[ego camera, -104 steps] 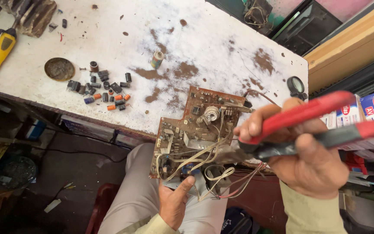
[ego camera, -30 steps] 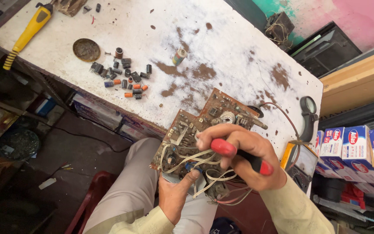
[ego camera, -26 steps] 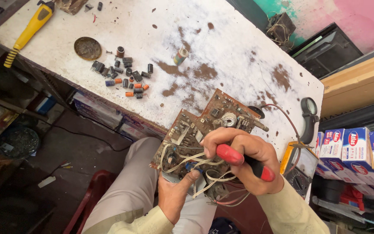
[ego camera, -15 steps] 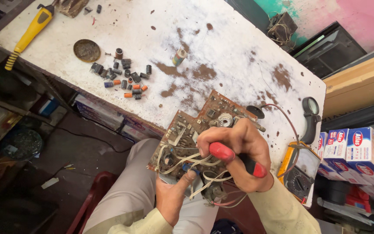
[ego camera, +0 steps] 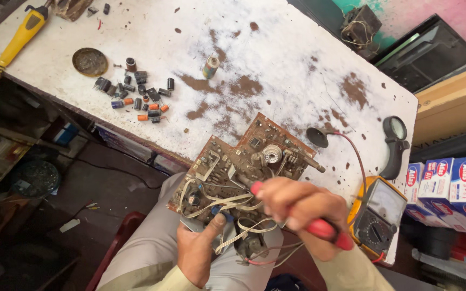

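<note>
A cluttered repair corner is seen from above, with a white bench [ego camera: 276,59] whose paint is chipped into brown patches. At its near edge a brown circuit board [ego camera: 244,161] is propped, half on the bench and half over the seated person's lap, trailing pale wires [ego camera: 233,207]. The left hand [ego camera: 198,250] is closed on the board's lower edge, thumb pressed up against the components. The right hand [ego camera: 297,207] is clamped round a pair of red-handled pliers [ego camera: 324,229], whose tip is hidden among the wires, so what it grips cannot be told.

Farther off on the bench a heap of small capacitors [ego camera: 138,97] is scattered beside a round metal lid [ego camera: 89,61], with a single loose capacitor [ego camera: 210,67] standing apart. A yellow-handled screwdriver [ego camera: 17,43] lies at the far left edge. At the right a yellow multimeter [ego camera: 378,218] is set just beside the board, near a black magnifier [ego camera: 396,143] and a stack of blue and white boxes [ego camera: 449,183].

Risk is judged to lie in the board's poor support: a hard pull with the pliers could tip it off the bench edge. A wire could be torn, or a neighbouring part cracked, because the tip is worked blind under the hand. The multimeter's red lead [ego camera: 354,156] could also be snagged.
</note>
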{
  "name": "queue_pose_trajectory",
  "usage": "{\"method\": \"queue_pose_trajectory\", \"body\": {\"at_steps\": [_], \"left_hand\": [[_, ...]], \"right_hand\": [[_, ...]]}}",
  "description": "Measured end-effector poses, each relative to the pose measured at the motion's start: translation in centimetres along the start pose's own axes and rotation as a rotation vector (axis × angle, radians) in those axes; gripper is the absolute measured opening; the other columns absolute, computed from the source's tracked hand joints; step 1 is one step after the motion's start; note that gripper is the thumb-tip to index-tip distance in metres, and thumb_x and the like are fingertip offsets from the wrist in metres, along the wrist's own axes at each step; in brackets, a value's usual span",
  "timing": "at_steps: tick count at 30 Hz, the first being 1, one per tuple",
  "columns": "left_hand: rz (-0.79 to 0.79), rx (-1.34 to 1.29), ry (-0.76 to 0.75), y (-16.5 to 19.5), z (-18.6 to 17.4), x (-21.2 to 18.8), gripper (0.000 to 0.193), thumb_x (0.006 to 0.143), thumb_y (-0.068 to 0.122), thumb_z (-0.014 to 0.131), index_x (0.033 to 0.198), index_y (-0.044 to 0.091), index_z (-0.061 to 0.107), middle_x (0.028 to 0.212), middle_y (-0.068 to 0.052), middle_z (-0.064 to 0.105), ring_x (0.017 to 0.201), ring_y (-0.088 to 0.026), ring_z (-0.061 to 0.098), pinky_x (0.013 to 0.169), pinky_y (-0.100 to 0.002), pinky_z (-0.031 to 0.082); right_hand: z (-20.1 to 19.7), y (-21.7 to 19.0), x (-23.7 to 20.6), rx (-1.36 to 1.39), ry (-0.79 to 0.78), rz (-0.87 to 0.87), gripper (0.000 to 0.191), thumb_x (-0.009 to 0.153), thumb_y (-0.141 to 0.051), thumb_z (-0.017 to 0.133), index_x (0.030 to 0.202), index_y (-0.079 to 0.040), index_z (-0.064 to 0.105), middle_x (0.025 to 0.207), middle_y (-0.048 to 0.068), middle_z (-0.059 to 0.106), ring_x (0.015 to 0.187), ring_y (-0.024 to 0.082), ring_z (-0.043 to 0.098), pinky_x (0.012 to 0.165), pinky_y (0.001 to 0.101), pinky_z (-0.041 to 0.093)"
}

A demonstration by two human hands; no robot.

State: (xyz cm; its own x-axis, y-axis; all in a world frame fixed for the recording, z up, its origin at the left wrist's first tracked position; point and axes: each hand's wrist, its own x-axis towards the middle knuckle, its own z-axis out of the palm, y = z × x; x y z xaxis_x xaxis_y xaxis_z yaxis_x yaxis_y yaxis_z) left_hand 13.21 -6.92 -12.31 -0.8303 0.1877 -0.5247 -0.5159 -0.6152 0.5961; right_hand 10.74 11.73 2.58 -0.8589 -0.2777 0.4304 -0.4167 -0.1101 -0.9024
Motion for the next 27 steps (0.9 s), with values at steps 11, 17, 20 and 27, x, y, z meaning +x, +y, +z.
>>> {"method": "queue_pose_trajectory", "body": {"at_steps": [11, 17, 20, 27], "left_hand": [[0.055, 0.152, -0.046, 1.0, 0.4, -0.1, 0.057, 0.079, 0.017, 0.082, 0.129, 0.0, 0.063, 0.119, -0.01, 0.075, 0.107, -0.02, 0.069, 0.096, -0.036, 0.053], [0.014, 0.163, -0.025, 1.0, 0.2, 0.0, 0.056, 0.077, 0.016, 0.083, 0.127, -0.001, 0.064, 0.117, -0.011, 0.076, 0.104, -0.021, 0.069, 0.094, -0.037, 0.054], [0.006, 0.156, -0.009, 1.0, 0.2, 0.1, 0.058, 0.075, 0.015, 0.085, 0.127, 0.0, 0.063, 0.117, -0.01, 0.075, 0.104, -0.02, 0.069, 0.093, -0.037, 0.054], [0.04, 0.189, -0.031, 1.0, -0.1, 0.1, 0.056, 0.075, 0.017, 0.086, 0.124, 0.001, 0.063, 0.113, -0.009, 0.076, 0.101, -0.018, 0.07, 0.091, -0.035, 0.055]], "right_hand": [[-0.5, 1.8, -2.7, 0.305, 0.401, 0.033, 0.039, 0.091, 0.011, 0.063, 0.115, -0.017, 0.052, 0.101, 0.012, 0.064, 0.104, 0.032, 0.062, 0.105, 0.0618, 0.048], [0.2, -0.5, 1.3, 0.106, 0.232, 0.143, 0.015, 0.103, 0.001, 0.061, 0.101, -0.011, 0.052, 0.116, 0.019, 0.063, 0.112, 0.03, 0.062, 0.116, 0.0616, 0.049], [0.3, -1.1, 2.0, -0.098, 0.206, 0.205, 0.01, 0.099, -0.001, 0.059, 0.103, -0.01, 0.055, 0.122, 0.02, 0.062, 0.12, 0.032, 0.063, 0.123, 0.0594, 0.046], [1.1, -1.7, 2.3, -0.176, 0.094, 0.182, 0.012, 0.102, 0.001, 0.06, 0.104, -0.011, 0.054, 0.125, 0.017, 0.063, 0.127, 0.033, 0.061, 0.119, 0.0547, 0.047]]}}
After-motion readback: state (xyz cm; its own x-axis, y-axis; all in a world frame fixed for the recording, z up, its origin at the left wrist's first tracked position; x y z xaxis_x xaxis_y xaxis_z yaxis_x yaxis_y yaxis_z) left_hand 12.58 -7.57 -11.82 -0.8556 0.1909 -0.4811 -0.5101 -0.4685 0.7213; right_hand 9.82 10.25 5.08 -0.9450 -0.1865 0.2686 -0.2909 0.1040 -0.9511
